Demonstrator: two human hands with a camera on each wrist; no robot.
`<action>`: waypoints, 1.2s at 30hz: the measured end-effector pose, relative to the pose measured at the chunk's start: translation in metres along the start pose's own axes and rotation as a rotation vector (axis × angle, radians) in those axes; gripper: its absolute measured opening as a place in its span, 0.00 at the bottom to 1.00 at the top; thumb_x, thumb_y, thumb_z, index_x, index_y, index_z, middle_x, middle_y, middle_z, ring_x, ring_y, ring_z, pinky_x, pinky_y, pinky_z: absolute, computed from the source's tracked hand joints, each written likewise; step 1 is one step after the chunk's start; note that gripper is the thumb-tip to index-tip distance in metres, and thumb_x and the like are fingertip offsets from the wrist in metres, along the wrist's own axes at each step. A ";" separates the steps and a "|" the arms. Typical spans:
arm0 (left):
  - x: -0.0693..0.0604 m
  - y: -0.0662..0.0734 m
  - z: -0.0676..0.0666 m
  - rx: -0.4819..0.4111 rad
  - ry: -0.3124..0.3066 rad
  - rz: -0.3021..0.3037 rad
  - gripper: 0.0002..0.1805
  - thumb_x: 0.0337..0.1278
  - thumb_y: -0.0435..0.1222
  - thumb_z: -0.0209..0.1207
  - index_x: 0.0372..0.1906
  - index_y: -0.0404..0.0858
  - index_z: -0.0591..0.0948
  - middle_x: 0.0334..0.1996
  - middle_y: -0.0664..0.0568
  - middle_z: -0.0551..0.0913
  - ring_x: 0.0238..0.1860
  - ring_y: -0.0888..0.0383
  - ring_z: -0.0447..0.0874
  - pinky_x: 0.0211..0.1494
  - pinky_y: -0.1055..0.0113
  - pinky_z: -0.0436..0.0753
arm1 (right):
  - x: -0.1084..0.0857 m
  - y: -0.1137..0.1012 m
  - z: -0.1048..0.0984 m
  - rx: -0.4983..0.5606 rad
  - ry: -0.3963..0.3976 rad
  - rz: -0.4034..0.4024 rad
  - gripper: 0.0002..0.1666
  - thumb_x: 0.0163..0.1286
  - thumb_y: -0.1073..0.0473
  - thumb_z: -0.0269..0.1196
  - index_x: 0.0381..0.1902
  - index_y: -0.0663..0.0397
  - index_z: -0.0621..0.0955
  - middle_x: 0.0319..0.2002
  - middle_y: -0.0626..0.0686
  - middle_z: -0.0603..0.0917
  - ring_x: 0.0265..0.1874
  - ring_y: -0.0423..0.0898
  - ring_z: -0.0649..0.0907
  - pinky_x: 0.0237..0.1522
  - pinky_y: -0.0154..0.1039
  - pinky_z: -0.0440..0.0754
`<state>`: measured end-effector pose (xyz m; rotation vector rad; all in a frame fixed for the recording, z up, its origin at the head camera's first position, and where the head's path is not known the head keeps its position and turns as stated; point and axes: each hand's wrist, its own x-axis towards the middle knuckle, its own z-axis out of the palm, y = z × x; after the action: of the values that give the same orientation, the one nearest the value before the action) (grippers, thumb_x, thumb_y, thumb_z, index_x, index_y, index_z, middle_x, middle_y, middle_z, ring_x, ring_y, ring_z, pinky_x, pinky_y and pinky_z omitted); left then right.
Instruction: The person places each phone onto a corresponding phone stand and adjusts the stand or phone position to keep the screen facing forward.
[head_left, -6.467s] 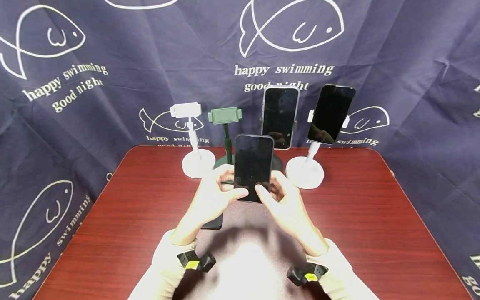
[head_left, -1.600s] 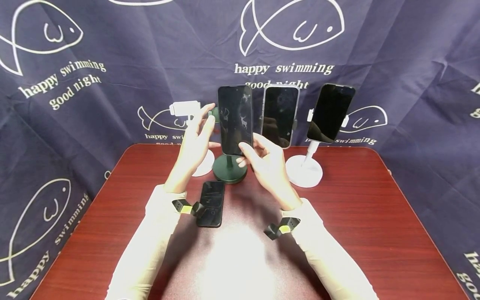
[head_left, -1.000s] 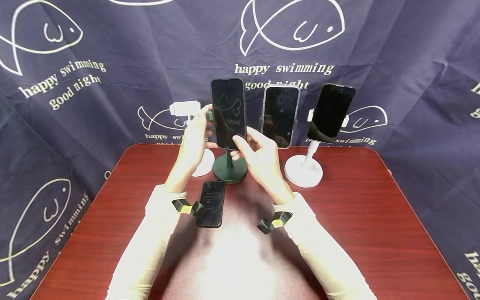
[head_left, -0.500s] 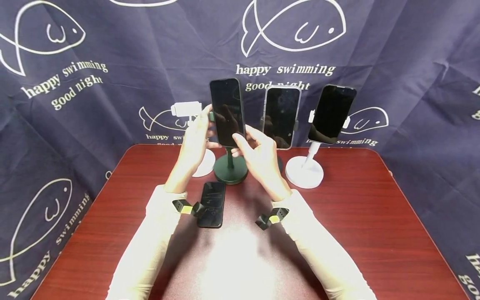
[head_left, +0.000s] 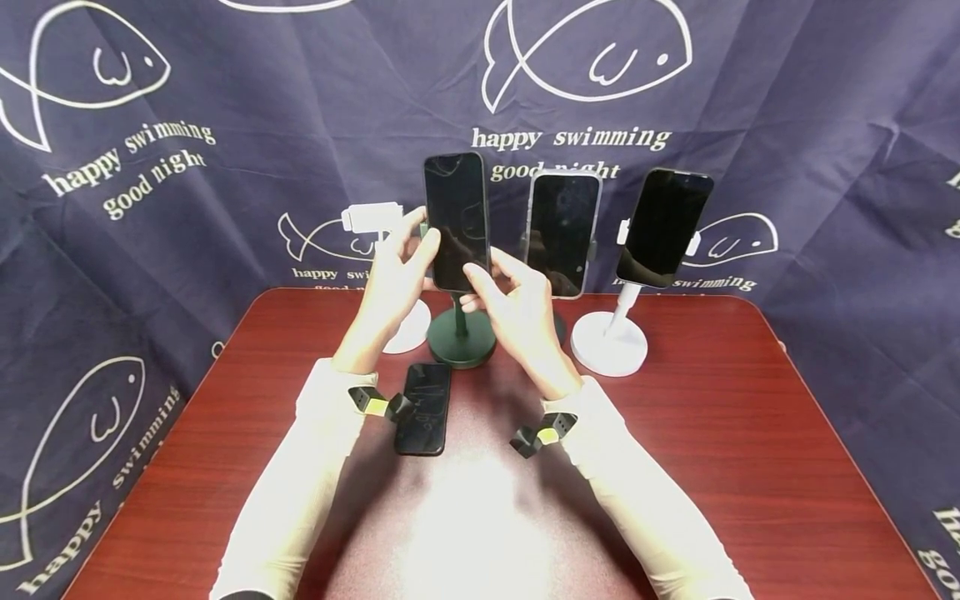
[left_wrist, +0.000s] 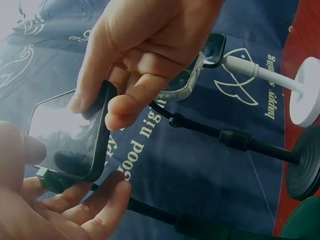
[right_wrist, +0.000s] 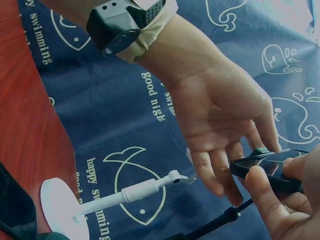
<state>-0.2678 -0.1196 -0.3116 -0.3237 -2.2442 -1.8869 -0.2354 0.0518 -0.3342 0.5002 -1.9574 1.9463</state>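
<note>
My right hand (head_left: pixel 519 310) pinches the lower right of a black smartphone (head_left: pixel 457 208), thumb on the screen and fingers behind. The phone stands upright, slightly tilted, in front of the green phone stand (head_left: pixel 461 342); most of the stand's clamp is hidden behind it. At the phone's left edge is my left hand (head_left: pixel 390 279), with its thumb on the front and its fingers behind, near the green clamp (left_wrist: pixel 50 181). Whether the clamp grips the phone cannot be seen. A second black phone (head_left: pixel 422 412) lies on the table below my left wrist.
A white stand with a bare clamp (head_left: pixel 372 217) is behind my left hand. To the right, a clear-cased phone (head_left: pixel 564 233) sits in a dark stand, and another phone (head_left: pixel 663 227) in a white stand (head_left: pixel 609 343). A patterned cloth (head_left: pixel 375 100) hangs behind the red table (head_left: pixel 712 433).
The phone has risen from low over the table, moved left to the green stand. My left hand let go of it, reached to the clamp, and lately brought its thumb onto the phone's left edge.
</note>
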 end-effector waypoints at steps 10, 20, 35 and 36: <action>0.007 -0.003 0.000 0.037 0.018 0.123 0.26 0.74 0.43 0.59 0.72 0.44 0.74 0.22 0.54 0.75 0.17 0.62 0.71 0.25 0.70 0.74 | 0.004 0.002 0.001 -0.026 -0.008 0.000 0.12 0.72 0.56 0.68 0.39 0.61 0.84 0.26 0.62 0.86 0.22 0.44 0.90 0.31 0.33 0.87; 0.012 0.003 -0.005 0.197 -0.022 0.204 0.23 0.73 0.43 0.60 0.68 0.40 0.77 0.25 0.50 0.73 0.26 0.58 0.71 0.32 0.66 0.71 | 0.008 0.003 0.001 -0.060 -0.030 0.008 0.13 0.74 0.56 0.66 0.48 0.60 0.86 0.30 0.62 0.85 0.22 0.42 0.89 0.32 0.32 0.87; 0.019 0.009 -0.014 0.323 -0.093 0.117 0.24 0.78 0.45 0.54 0.70 0.39 0.73 0.42 0.41 0.84 0.44 0.49 0.85 0.49 0.61 0.77 | 0.008 0.001 0.007 -0.271 -0.026 -0.010 0.21 0.76 0.56 0.63 0.61 0.62 0.81 0.24 0.59 0.88 0.21 0.47 0.88 0.38 0.33 0.86; 0.019 0.010 -0.013 0.303 -0.094 0.106 0.23 0.78 0.44 0.54 0.70 0.40 0.72 0.42 0.41 0.83 0.44 0.49 0.85 0.49 0.62 0.77 | 0.008 0.001 0.006 -0.283 -0.028 -0.011 0.24 0.76 0.56 0.63 0.64 0.63 0.80 0.24 0.59 0.88 0.21 0.47 0.88 0.39 0.34 0.86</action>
<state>-0.2834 -0.1302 -0.2949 -0.4798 -2.4741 -1.4806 -0.2427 0.0455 -0.3311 0.4608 -2.1951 1.6259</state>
